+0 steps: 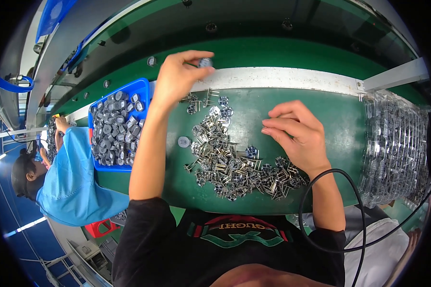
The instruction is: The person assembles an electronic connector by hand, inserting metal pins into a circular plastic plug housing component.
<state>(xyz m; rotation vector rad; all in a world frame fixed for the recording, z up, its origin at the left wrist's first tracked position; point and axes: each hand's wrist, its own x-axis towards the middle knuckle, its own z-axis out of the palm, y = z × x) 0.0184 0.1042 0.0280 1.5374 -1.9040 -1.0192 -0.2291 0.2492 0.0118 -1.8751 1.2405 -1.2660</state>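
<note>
Blue plastic forms the tray (112,168) at the left of the bench (342,160), heaped with grey caps (112,125); some have pale faces whose marks are too small to read. One loose cap (184,141), also marked, lies between tray and a pile of pronged metal parts (227,165). At the right stand stacked clear plastic trays (392,148); their contents cannot be made out. Gold lettering (243,226) on red crosses the chest of the wearer's black shirt (148,234), above a green design. The left hand (186,76), near the white rail (292,78), pinches a small grey part (205,63), blurred. The right hand (297,131) hovers beside the pile, fingers curled, fingertips close together; whether they grip anything, I cannot tell.
</note>
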